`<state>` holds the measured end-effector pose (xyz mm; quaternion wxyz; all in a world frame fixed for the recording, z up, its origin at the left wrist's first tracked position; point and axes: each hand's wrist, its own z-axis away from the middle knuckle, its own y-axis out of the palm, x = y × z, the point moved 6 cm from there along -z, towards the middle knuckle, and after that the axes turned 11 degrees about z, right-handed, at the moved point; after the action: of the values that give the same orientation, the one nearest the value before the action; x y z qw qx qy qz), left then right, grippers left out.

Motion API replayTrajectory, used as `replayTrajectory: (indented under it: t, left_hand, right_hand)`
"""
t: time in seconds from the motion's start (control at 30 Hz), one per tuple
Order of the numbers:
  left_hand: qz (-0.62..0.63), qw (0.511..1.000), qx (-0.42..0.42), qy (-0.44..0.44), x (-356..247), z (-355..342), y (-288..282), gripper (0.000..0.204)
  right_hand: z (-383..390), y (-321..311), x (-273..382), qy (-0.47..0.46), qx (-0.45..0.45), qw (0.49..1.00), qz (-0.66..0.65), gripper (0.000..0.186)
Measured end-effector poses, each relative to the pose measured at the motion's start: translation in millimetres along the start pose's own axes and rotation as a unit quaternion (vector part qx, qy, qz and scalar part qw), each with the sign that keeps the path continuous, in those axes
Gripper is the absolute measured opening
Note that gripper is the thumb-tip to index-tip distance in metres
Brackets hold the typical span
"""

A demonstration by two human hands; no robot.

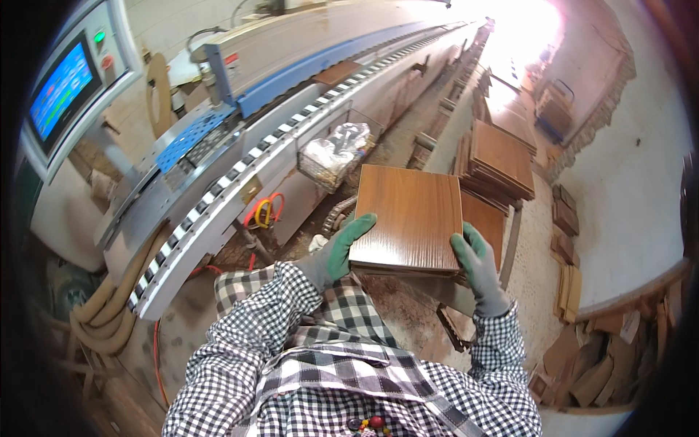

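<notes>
Two gloved hands are closed on one brown wood panel [411, 217]. Its near-left edge is gripped by the left hand [342, 251], its near-right edge by the right hand [477, 266].

Panel [411, 218]: wood-grain brown face, smooth, satin sheen. Gloves on left hand [342, 251] and right hand [477, 266]: green knit cloth, matt. Sleeves: checked woven cloth. Machine body [291, 138]: painted metal, dusty; blue plate perforated. Basket [324, 171]: wire mesh holding glossy clear plastic. Hoses [109, 313]: matt ribbed plastic. Floor: rough, sawdust-covered.
</notes>
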<state>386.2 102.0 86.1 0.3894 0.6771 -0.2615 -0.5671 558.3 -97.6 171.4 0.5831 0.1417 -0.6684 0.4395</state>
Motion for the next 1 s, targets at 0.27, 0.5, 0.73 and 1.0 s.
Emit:
replayTrajectory:
  t: [0.27,0.5,0.73,1.0]
  left_hand:
    - [-0.48,0.828,-0.066,0.282,-65,188,-14,0.056]
    - [-0.198,0.882,-0.374,0.21,-1,385,-101,0.053]
    - [0.032,0.853,-0.422,0.306,11,421,-72,0.054]
    - [-0.134,0.841,-0.465,0.243,20,430,-109,0.067]
  right_hand:
    - [20,163,25,-0.086,0.162,0.967,-0.179,0.062]
    - [64,336,12,-0.095,0.391,0.895,-0.195,0.061]
    - [87,383,20,-0.071,0.46,0.867,-0.177,0.056]
    - [89,354,-14,-0.002,0.399,0.913,-0.081,0.045]
